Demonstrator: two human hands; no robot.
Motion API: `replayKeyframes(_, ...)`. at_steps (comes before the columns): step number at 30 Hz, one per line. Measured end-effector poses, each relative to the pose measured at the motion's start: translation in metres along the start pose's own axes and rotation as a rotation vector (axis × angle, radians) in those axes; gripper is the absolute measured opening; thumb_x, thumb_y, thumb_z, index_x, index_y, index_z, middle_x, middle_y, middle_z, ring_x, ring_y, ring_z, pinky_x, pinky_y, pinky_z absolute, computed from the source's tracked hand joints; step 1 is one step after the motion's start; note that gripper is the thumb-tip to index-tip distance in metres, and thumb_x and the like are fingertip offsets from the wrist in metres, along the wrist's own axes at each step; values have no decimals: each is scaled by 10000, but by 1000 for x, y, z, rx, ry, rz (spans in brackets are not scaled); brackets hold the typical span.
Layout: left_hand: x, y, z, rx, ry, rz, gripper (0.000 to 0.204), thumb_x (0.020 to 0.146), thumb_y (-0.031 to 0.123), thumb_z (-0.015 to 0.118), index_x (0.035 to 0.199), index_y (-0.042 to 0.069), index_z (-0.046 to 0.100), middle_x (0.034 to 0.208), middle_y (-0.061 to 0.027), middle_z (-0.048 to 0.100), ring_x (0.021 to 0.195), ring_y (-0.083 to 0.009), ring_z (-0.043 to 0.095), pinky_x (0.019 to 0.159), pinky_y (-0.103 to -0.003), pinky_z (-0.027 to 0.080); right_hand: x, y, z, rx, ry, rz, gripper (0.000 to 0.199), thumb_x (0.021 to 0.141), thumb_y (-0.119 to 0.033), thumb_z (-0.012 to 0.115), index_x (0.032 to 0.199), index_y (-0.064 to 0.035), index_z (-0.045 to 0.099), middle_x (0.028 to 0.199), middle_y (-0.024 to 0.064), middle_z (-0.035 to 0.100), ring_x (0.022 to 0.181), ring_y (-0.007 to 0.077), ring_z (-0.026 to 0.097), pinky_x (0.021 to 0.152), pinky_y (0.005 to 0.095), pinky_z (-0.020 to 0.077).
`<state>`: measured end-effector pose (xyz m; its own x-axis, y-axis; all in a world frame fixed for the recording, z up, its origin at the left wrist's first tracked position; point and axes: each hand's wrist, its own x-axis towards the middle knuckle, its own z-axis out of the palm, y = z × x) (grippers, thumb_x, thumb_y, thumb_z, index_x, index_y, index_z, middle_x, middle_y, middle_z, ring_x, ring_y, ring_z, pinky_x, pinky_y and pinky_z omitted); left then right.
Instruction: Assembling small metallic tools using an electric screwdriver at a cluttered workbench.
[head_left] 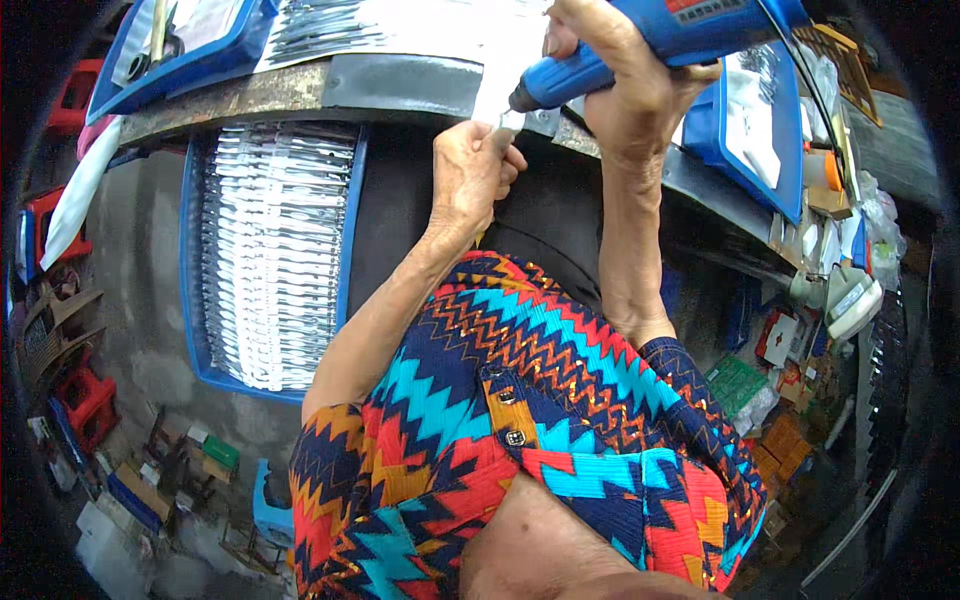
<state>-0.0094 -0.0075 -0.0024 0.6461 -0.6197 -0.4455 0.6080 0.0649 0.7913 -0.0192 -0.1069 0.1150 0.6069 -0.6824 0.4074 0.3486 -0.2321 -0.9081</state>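
Observation:
My right hand (pixel 640 100) is wrapped round a blue corded power tool (pixel 585 72) with a tapered nose and a short dark tip. That tip points down and left, just above my left hand (pixel 470 170). My left hand is closed at the bench's front edge, its thumb and fingers pinching a small pale, shiny piece (pixel 512 120). The piece lies close below the tool's tip; whether they touch I cannot tell. On the bench behind are white sheeting and a row of slim dark metal parts (pixel 320 30).
Below the worn bench edge (pixel 290 92), at left, stands a deep blue bin (pixel 190 270) of stacked white-and-metal strips (pixel 275 260). Blue trays flank the work spot, one left (pixel 165 98), one right (pixel 712 150). A dark cord (pixel 800 65) hangs at right. Red stools (pixel 88 400) and clutter stand on the floor.

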Motion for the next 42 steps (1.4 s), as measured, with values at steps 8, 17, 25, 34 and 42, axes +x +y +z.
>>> replayKeyframes(8,2,0,-2,-25,-42,-20,150,837,90,554,774,-41,515,627,-76,532,449,-59,400,360,-171,281,2,4,0,9,-39,-17,70,701,-16,628,742,9,577,579,48,563,471,117,542,463,227,439)
replayKeyframes(17,0,-1,-1,-29,-40,-10,161,851,108,552,810,-44,514,654,-87,546,457,-61,402,362,-172,286,2,2,0,28,-52,-12,66,700,-16,626,731,7,573,575,49,559,466,116,535,463,228,439)
replayKeyframes(25,2,0,9,15,34,56,265,823,124,520,604,-25,529,466,-25,460,361,-61,387,324,-205,276,2,7,2,-40,-55,-55,99,693,-45,638,732,-2,558,557,41,538,450,115,525,452,229,438)
replayKeyframes(34,4,-6,8,-16,104,74,268,818,91,526,572,-17,518,464,-30,469,355,-61,393,311,-203,279,-1,8,13,-198,-81,22,177,674,-130,706,733,-36,568,632,19,585,535,103,562,526,225,475)
replayKeyframes(42,-2,-10,-2,51,-46,155,257,855,185,575,715,-29,550,583,-42,532,426,-50,397,359,-170,275,-4,29,15,-156,-62,-289,133,659,-37,699,706,-34,575,636,1,587,543,71,541,505,221,443)
